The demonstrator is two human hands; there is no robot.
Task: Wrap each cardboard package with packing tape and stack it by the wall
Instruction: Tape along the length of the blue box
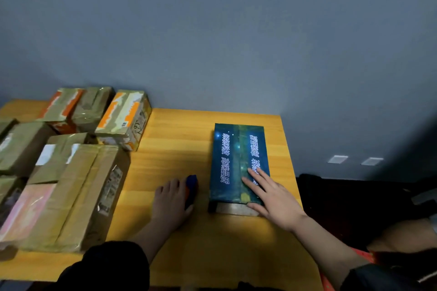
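Right hand (272,198) flat, fingers straight and spread, pressing the near end of one blue box (236,163) on the table (175,149); just left of it, left hand (171,198) has its grip curled around one tape dispenser (191,189), with roughly eight taped boxes (78,186) further left.

My one head camera looks forward and steeply down, close over the tabletop (179,144), facing the wall (236,30).
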